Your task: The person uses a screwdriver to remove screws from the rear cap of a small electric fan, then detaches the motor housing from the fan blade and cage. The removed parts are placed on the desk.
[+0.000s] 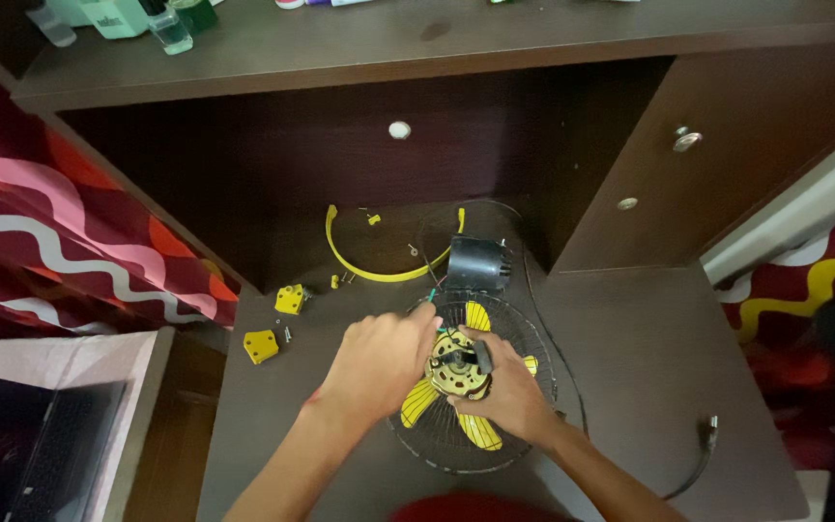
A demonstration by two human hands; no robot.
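**Both hands on a small fan motor over a wire grille**

Closest in, a dark brown wooden counter (630, 367) carries everything. On it, right under the fingers, lies a round black wire grille (533, 406) with yellow fan blades (417, 401) showing through. The left hand (379, 362) rests over the grille, its fingers (425, 314) curled loosely and pointed forward, tips touching the thin wires at the motor's far edge; whether they pinch anything I cannot tell. The right hand (509, 391) has its fingers closed around the near side of the brass-coloured motor (456, 372), which sits at the grille's centre, between the two hands.

Just beyond the fingertips stands a black cylindrical motor housing (477, 263). A black power cord (698, 454) trails right of the right hand towards the counter's edge. Left of the left fingers lie two small yellow plastic pieces (273, 324) with screws beside them. Farther back a curved yellow band (369, 266) lies in the dark recess under a shelf, next to a cabinet door (727, 164) with round knobs.

On the shelf top (437, 43), farthest off, stand a few bottles (168, 27); their contents are unclear. A red wavy-patterned cloth (60, 232) hangs at far left, a laptop (36, 449) below it.
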